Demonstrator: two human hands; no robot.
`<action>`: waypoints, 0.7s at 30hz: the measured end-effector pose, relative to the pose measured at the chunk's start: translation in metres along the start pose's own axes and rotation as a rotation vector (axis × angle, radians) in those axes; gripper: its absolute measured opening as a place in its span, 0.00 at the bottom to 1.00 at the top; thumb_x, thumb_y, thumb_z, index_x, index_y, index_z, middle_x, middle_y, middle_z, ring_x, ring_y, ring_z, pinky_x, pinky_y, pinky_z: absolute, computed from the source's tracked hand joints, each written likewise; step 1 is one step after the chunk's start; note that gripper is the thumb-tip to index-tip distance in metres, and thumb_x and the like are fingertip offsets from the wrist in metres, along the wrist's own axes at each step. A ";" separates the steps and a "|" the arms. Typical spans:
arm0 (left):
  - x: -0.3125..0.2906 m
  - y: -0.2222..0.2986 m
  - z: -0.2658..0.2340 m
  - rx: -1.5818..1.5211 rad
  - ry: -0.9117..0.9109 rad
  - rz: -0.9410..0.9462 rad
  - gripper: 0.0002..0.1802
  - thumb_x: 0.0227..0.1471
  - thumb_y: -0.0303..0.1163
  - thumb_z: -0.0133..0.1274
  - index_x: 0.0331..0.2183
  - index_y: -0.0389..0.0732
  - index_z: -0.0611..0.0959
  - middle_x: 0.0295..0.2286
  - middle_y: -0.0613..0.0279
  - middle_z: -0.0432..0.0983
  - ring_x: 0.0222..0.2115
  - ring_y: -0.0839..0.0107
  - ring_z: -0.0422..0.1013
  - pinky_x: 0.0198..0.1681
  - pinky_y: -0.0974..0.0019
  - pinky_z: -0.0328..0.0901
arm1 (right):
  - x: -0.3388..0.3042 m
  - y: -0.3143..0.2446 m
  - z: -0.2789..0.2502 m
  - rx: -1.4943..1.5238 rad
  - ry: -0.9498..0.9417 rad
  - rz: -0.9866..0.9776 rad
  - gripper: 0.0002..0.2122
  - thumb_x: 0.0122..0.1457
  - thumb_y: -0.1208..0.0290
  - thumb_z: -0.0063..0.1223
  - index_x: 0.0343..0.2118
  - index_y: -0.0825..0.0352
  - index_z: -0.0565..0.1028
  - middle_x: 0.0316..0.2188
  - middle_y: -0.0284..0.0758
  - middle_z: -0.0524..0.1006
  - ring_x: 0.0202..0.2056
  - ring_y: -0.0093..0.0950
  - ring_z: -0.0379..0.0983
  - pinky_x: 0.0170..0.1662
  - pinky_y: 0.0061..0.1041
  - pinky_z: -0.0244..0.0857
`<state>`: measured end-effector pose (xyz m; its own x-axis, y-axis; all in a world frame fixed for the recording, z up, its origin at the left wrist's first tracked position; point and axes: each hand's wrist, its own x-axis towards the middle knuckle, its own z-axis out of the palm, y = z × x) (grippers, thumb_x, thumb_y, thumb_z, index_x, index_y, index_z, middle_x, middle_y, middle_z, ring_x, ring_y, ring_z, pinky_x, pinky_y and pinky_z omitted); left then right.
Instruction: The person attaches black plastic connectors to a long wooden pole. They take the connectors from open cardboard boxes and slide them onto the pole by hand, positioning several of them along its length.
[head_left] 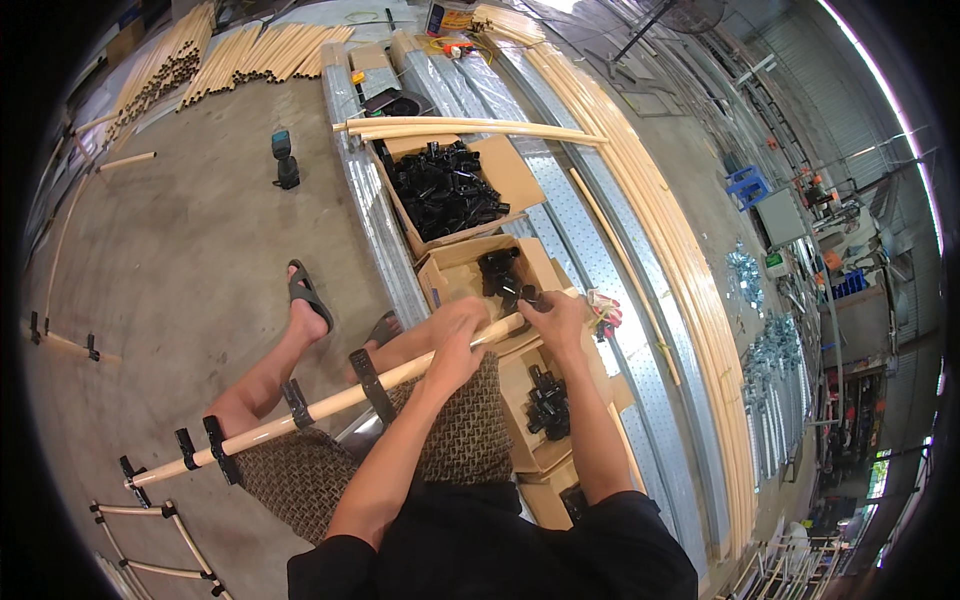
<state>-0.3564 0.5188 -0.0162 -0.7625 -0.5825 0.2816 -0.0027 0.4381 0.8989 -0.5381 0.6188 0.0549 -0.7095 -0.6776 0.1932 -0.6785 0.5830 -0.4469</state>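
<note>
A long cream-coloured pipe lies across my lap, slanting from lower left up to the right. Several black pipe clamps sit along it, spaced apart. My left hand is wrapped round the pipe near its upper right end. Just beyond that end, my right hand pinches a black pipe joint. Whether this joint is on the pipe's tip or only beside it, I cannot tell. Under and past my hands stands an open cardboard box with a few black joints inside.
A fuller box of black joints stands farther off, with a smaller one by my right forearm. Long cream pipes lie on metal profiles to the right. A cordless drill stands on the floor; pipe frames lie lower left.
</note>
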 end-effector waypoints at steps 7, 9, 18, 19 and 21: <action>-0.010 0.011 -0.027 0.108 -0.137 -0.254 0.18 0.49 0.33 0.62 0.43 0.37 0.82 0.39 0.48 0.77 0.42 0.47 0.73 0.45 0.52 0.67 | -0.010 -0.001 0.008 0.015 0.070 -0.018 0.17 0.46 0.57 0.67 0.28 0.69 0.83 0.21 0.42 0.78 0.23 0.40 0.76 0.27 0.36 0.67; -0.013 0.008 -0.029 0.113 -0.126 -0.258 0.17 0.49 0.34 0.62 0.42 0.39 0.83 0.38 0.49 0.78 0.41 0.47 0.73 0.44 0.51 0.67 | -0.011 -0.001 0.011 0.026 0.048 0.002 0.17 0.46 0.58 0.67 0.29 0.69 0.83 0.21 0.42 0.78 0.23 0.40 0.76 0.27 0.35 0.67; 0.004 0.028 -0.036 0.112 -0.181 -0.239 0.20 0.52 0.36 0.59 0.47 0.40 0.83 0.40 0.47 0.80 0.42 0.47 0.75 0.45 0.51 0.68 | -0.030 -0.053 0.013 0.122 0.108 -0.111 0.14 0.47 0.61 0.66 0.28 0.68 0.82 0.21 0.40 0.77 0.24 0.39 0.76 0.29 0.34 0.69; 0.004 0.029 -0.036 0.092 -0.188 -0.267 0.20 0.53 0.36 0.59 0.47 0.41 0.83 0.40 0.46 0.80 0.42 0.47 0.75 0.45 0.50 0.68 | -0.030 -0.057 0.014 0.130 0.109 -0.115 0.14 0.47 0.61 0.66 0.28 0.69 0.82 0.22 0.39 0.77 0.24 0.39 0.76 0.29 0.34 0.69; 0.004 0.028 -0.038 0.048 -0.184 -0.299 0.20 0.53 0.36 0.59 0.47 0.40 0.82 0.39 0.45 0.81 0.41 0.46 0.75 0.44 0.51 0.68 | -0.034 -0.062 0.021 0.156 0.113 -0.115 0.14 0.47 0.60 0.66 0.28 0.69 0.82 0.22 0.40 0.78 0.25 0.39 0.77 0.29 0.34 0.69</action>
<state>-0.3352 0.5031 0.0231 -0.8272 -0.5586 -0.0612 -0.2706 0.3005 0.9146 -0.4681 0.5964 0.0575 -0.6522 -0.6759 0.3431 -0.7244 0.4226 -0.5446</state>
